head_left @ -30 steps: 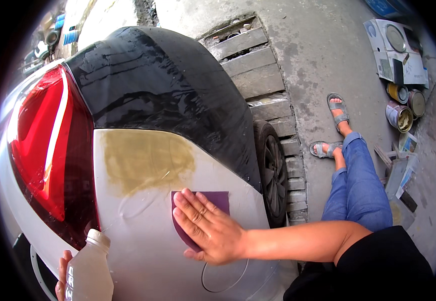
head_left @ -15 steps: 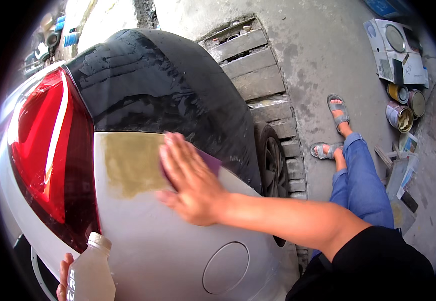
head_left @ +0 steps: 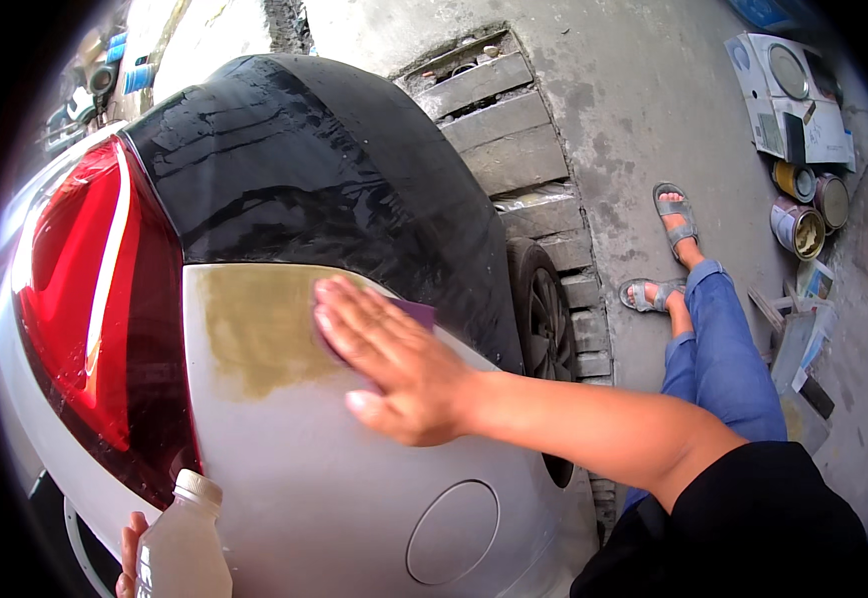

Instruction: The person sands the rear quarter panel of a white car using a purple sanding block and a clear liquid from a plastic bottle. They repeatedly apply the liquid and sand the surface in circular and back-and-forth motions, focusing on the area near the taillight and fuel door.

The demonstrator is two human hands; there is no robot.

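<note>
My right hand (head_left: 389, 364) lies over a purple sheet of sandpaper (head_left: 416, 314), fingers stretched along it and pressing it to the silver rear panel (head_left: 304, 468) of a car. Just left of the fingertips is an olive-tan filler patch (head_left: 249, 329), part of its right side hidden by the hand. At the lower left my left hand (head_left: 131, 553) is wrapped round a translucent plastic bottle (head_left: 182, 548) with a white cap. Most of that hand is behind the bottle. The red tail light (head_left: 85, 299) borders the panel on the left.
Black covering (head_left: 284, 169) spans the car beyond the patch. A round fuel flap (head_left: 452, 533) sits low on the panel. Past the wheel (head_left: 543, 309) runs a slatted drain cover (head_left: 509, 149). Open cans (head_left: 798, 229) and a carton (head_left: 768, 100) stand at right, near a person's sandalled feet (head_left: 675, 224).
My right hand has slid slightly right and down over the panel with the sandpaper, baring more of the patch. The bottle stays in my left hand, a little lower in view.
</note>
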